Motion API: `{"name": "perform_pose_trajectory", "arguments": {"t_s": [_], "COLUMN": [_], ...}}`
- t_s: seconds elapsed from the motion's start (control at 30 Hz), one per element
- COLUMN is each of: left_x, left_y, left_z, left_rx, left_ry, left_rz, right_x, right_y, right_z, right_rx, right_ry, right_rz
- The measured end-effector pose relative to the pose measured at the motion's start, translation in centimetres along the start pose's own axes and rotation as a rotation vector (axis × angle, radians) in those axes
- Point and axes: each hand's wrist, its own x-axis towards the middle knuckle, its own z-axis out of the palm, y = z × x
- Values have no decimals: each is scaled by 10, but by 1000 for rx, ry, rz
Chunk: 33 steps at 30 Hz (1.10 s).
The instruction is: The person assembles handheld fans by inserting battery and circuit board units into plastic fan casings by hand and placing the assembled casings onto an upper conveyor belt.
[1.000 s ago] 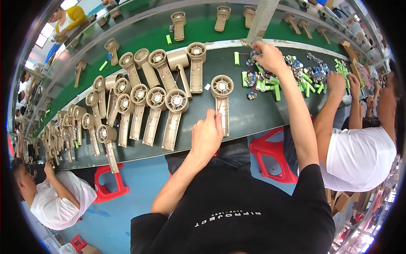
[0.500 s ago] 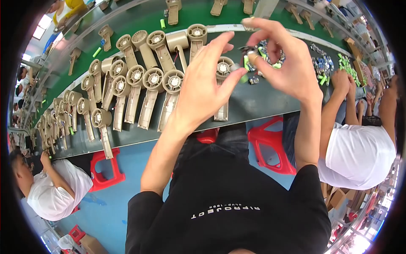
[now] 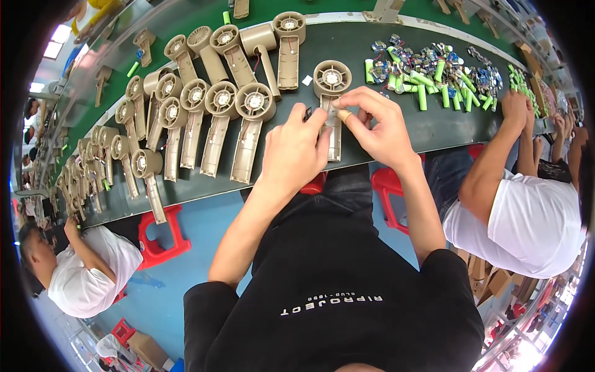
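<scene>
- Evidently the fan (image 3: 332,79) in work lies face up on the desk (image 3: 434,127), its open handle (image 3: 335,144) pointing at the person.
- The left hand (image 3: 294,147) is curled beside the handle, gripping a small dark part (image 3: 307,114) between its fingers.
- The right hand (image 3: 379,127) has thumb and forefinger drawn together over the handle; whether they pinch anything (a thin wire, say) I cannot tell.
- Both hands cover much of the handle, so a wire caught under a fingertip could be tugged loose unnoticed.
- A slack grip might let the dark part slip onto the desk, since only its end shows.
- Nothing visible clamps the fan; a sideways push could swing it towards the row of fans (image 3: 256,102) at left.
- Beyond the right hand, green cells (image 3: 422,97) and boards (image 3: 489,75) lie jumbled, so a careless pull there could snag leads.
</scene>
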Motion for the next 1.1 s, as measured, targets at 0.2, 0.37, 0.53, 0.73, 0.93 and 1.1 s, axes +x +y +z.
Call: {"name": "perform_pose_trajectory", "arguments": {"t_s": [0.2, 0.37, 0.53, 0.73, 0.93, 1.1], "left_x": [6, 10, 3, -2, 0, -2], "left_y": [-4, 2, -4, -14, -16, -18], "left_z": [10, 0, 5, 16, 20, 25], "left_rx": [-28, -398, -617, -553, -515, -504], "left_ry": [73, -21, 38, 125, 166, 182], "left_rz": [-66, -385, -350, -274, -155, -96], "right_x": [-1, -5, -7, -6, -6, -3], "right_y": [7, 22, 19, 20, 20, 17], "right_z": [11, 23, 27, 29, 27, 23], "right_rx": [2, -214, -236, -138, 155, 134], "right_ry": [21, 155, 211, 268, 198, 153], "right_rz": [15, -243, -183, -126, 80, 91]}}
